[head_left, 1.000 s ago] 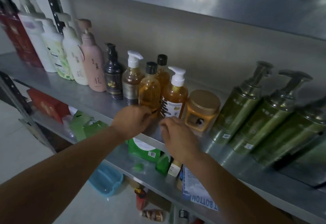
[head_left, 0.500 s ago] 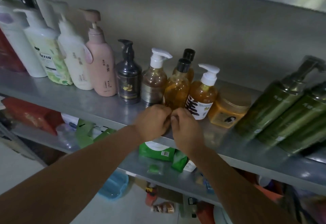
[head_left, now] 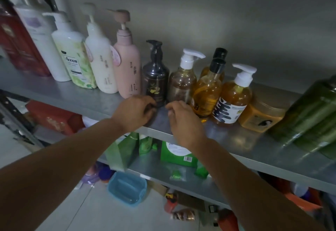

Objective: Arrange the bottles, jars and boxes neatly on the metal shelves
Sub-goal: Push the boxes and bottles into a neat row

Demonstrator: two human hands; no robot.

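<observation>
Metal shelf [head_left: 76,101], middle tier, grey wall behind. Bottles stand close-packed in a row nearer the back edge, with the dark pump bottle [head_left: 155,78] and the clear brown pump bottle [head_left: 181,83] mid-row.

Risks as we judge them:
- A sideways nudge tips the tall amber bottle [head_left: 207,92] and dominoes the row.
- An overpull carries a bottle past the front edge.

Left hand [head_left: 134,110] is knuckles-up, fingers curled at the dark bottle's base; we can't tell if it grips. Right hand [head_left: 183,119] is just beside it, fingers loosely curled and holding nothing, by the front edge.
</observation>
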